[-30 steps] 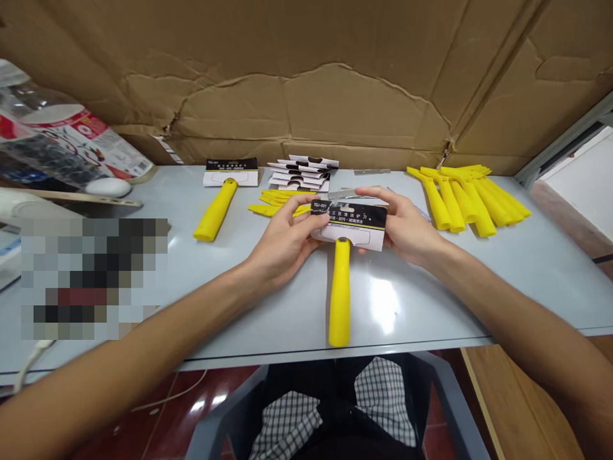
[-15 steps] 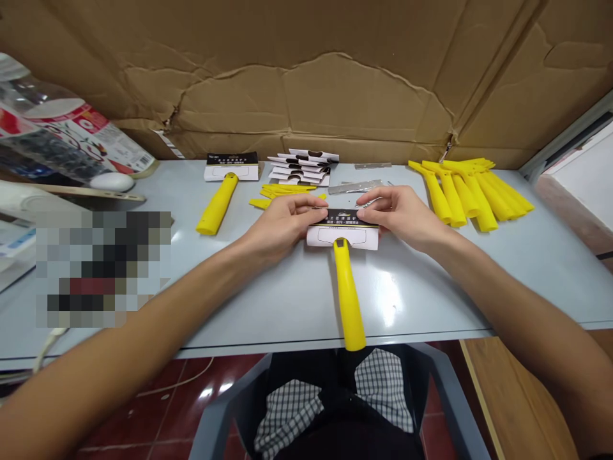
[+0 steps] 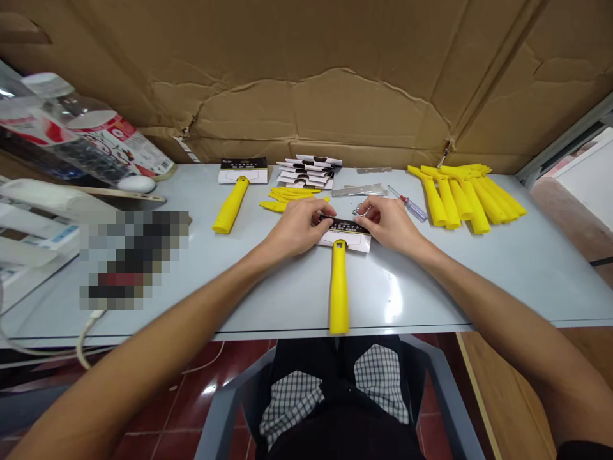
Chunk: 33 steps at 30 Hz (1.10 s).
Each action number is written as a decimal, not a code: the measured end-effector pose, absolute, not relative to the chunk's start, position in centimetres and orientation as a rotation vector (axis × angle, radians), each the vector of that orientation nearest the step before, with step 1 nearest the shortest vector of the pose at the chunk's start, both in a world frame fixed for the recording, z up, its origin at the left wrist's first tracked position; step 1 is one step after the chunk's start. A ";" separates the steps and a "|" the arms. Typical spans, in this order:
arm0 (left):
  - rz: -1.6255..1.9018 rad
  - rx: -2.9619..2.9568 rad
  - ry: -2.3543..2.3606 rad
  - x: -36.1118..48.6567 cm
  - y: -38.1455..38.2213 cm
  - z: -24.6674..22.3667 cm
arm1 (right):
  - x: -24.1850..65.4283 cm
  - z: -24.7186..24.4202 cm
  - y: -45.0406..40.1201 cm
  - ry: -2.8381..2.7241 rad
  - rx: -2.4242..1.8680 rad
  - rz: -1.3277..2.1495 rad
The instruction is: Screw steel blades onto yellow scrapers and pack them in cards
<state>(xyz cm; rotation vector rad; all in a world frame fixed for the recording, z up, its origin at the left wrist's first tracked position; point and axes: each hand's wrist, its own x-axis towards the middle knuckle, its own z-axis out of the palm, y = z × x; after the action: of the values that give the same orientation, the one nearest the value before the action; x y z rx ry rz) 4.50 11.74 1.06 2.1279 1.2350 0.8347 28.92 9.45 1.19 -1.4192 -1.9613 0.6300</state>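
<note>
In front of me lies a scraper with a yellow handle [image 3: 340, 287] pointing towards the table edge. A black-and-white card sleeve [image 3: 352, 240] covers its head. My left hand [image 3: 301, 227] pinches the sleeve's left end between thumb and fingers. At its other end my right hand [image 3: 390, 223] is closed on the top right corner. Small metal screws [image 3: 357, 209] lie just behind the sleeve, beside the right fingertips. Flat yellow plastic pieces [image 3: 293, 193] rest behind the left hand. The scraper's head is hidden inside the card.
Another carded scraper [image 3: 232, 204] lies to the left. Behind are folded cards [image 3: 306, 172] and thin metal strips [image 3: 359, 190]. A screwdriver [image 3: 410, 204] and several yellow handles [image 3: 479, 198] lie right. Bottles [image 3: 119, 140] and a white mouse [image 3: 136, 184] stand left, before a cardboard wall [image 3: 311, 102].
The head view has shifted. My left hand has slid inward over the sleeve's left end, and its fingers have curled more. The handle now points straighter towards me. The screwdriver has come into sight.
</note>
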 end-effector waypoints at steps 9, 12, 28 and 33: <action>0.781 2.182 1.217 4.4 11.7 0.8 | 29.1 1.4 9.2 -2.056 -1.424 0.329; 0.839 2.287 1.205 4.6 11.6 0.3 | 29.1 2.1 8.5 -2.251 -1.301 0.268; 0.480 2.866 1.120 3.1 7.9 -1.3 | 30.1 0.4 1.7 -2.459 -1.348 0.061; 0.522 2.837 1.206 3.8 8.3 -1.7 | 28.6 0.8 -2.3 -2.620 -1.358 0.032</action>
<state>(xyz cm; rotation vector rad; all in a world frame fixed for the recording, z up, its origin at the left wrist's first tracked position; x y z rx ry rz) 3.78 8.27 -1.71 2.8372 1.2064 0.5216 28.56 -2.33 0.84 -1.3584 -2.6200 0.0316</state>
